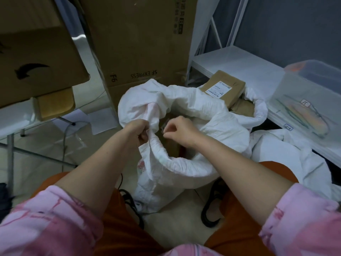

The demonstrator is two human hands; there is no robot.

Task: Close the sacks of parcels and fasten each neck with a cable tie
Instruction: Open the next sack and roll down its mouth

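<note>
My left hand (140, 130) gripped the rolled rim of the big white plastic sack (171, 163); my right hand (177, 130) pinched something small I could not make out. The rim could slip and flop open.

White sack (184, 169), brown cardboard parcels (224, 86), pink patterned sleeves (46, 224), orange trousers (238, 218), grey wall (286, 24).

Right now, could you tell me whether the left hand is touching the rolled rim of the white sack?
Touching. The head view shows the left hand with fingers curled round the rolled rim of the white sack, gripping the fabric.
</note>
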